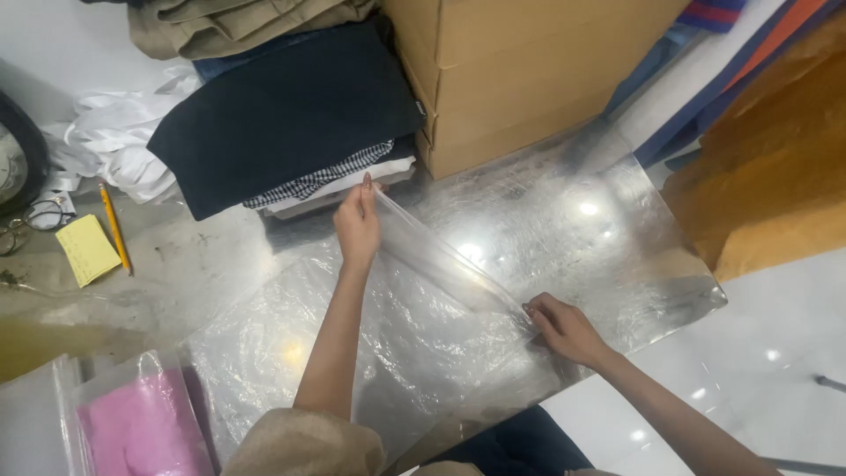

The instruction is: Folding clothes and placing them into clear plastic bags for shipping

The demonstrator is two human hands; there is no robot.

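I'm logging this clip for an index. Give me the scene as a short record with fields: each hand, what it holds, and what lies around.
left hand: pinches one end of the clear plastic bag's edge
right hand: pinches the other end of the same edge
clear plastic bag: flat on the floor, edge stretched taut between the hands
behind: folded clothes stack, cardboard boxes
left side: pencil, yellow note, bagged pink garment
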